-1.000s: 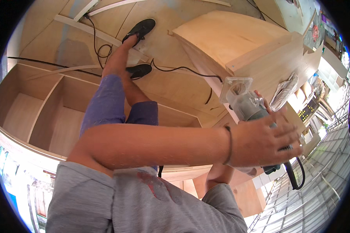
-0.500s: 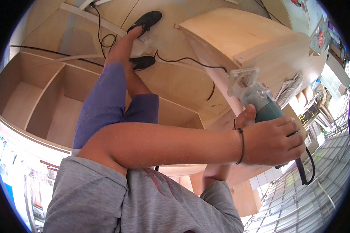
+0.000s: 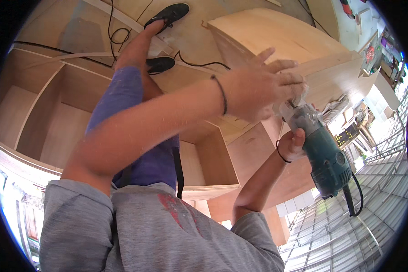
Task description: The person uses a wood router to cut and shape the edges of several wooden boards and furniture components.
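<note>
A trim router point(image 3: 327, 152) with a teal body and a clear plastic base is held up at the right of the view, its base end toward the upper left. My right hand point(image 3: 293, 144) wraps around it where the body meets the clear housing, the thumb showing on the near side. Across the base end lies my left hand point(image 3: 263, 88), its fingers stretched and somewhat apart. It hides most of the base plate, and I cannot tell whether the fingertips touch it. A black cord point(image 3: 359, 199) leaves the router's rear end.
A pale wooden cabinet piece point(image 3: 276, 34) with a curved top stands beyond the router. Open wooden compartments point(image 3: 72, 122) stretch along the left. Black cable point(image 3: 204, 64) trails over the plywood surface by my shoes point(image 3: 161, 65). Metal grating point(image 3: 344, 240) lies at the lower right.
My left hand has left the teal body and moved left and up to the clear base, its fingers opening out. The router stays in my right hand, its body now uncovered.
</note>
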The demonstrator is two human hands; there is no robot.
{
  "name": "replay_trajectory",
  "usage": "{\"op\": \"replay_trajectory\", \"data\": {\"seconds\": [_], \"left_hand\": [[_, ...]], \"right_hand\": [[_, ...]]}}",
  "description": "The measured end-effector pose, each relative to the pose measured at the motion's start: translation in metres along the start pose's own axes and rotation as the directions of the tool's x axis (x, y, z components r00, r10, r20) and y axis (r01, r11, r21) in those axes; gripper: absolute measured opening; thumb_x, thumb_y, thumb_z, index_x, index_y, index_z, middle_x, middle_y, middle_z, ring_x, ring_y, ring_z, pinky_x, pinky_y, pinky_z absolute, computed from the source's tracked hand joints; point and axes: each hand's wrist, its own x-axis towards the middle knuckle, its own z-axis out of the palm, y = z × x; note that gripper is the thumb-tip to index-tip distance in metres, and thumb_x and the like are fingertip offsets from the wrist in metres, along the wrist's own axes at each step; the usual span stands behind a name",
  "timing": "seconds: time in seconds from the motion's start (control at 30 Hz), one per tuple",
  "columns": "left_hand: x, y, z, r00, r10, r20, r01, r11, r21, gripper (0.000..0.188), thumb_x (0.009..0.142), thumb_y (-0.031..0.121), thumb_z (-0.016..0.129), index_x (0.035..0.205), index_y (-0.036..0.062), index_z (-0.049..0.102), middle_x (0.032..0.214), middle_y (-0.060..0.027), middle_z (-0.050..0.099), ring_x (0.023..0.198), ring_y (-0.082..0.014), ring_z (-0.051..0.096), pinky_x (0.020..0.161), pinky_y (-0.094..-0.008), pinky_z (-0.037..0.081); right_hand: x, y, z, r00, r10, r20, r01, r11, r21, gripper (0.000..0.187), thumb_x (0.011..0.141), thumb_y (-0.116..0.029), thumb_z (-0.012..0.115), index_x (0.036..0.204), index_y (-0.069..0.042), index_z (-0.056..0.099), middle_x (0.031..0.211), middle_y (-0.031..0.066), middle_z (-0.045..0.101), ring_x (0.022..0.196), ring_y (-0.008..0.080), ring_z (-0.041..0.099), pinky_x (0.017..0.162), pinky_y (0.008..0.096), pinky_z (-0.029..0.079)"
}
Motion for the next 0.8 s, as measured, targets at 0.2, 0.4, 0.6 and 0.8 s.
{"op": "replay_trajectory", "data": {"seconds": [0.2,0.4,0.6,0.8], "left_hand": [[0.012,-0.024,0.009,0.988,0.077,0.132,-0.084,0.995,0.054,0.053,0.074,0.027,0.072,0.125,0.0231,0.06,0.133,0.0086,0.055,0.136,-0.0231,0.033,0.11,-0.0578,0.021],[0.015,-0.029,0.016,0.99,0.084,0.115,-0.089,0.995,0.039,0.046,0.077,0.03,0.07,0.121,0.025,0.062,0.131,0.0112,0.056,0.136,-0.0229,0.034,0.111,-0.057,0.021],[0.011,-0.028,0.018,0.992,0.068,0.105,-0.074,0.996,0.051,0.049,0.076,0.029,0.072,0.124,0.0253,0.06,0.133,0.0116,0.055,0.136,-0.022,0.034,0.111,-0.0564,0.023],[0.007,-0.028,0.018,0.992,0.057,0.112,-0.065,0.995,0.07,0.053,0.076,0.027,0.072,0.126,0.0265,0.059,0.135,0.0124,0.052,0.135,-0.0208,0.036,0.112,-0.0548,0.023]], "right_hand": [[0.003,0.001,0.001,1.0,-0.013,-0.004,0.013,1.0,0.023,0.084,0.074,-0.033,0.077,0.135,-0.005,0.026,0.127,0.026,0.045,0.117,0.0431,0.049,0.098,0.0558,0.043],[0.006,-0.003,0.003,1.0,0.006,0.001,-0.006,1.0,0.006,0.088,0.074,-0.042,0.078,0.135,-0.005,0.026,0.126,0.025,0.046,0.116,0.0423,0.05,0.097,0.0548,0.043],[0.004,-0.001,0.005,1.0,-0.01,-0.017,0.011,0.997,0.071,0.087,0.072,-0.036,0.077,0.137,-0.005,0.028,0.129,0.0261,0.046,0.118,0.043,0.049,0.101,0.0553,0.04],[0.002,0.001,0.005,1.0,-0.013,0.003,0.013,0.995,0.1,0.086,0.071,-0.031,0.077,0.139,-0.008,0.03,0.133,0.0244,0.045,0.12,0.0441,0.047,0.103,0.0579,0.037]]}}
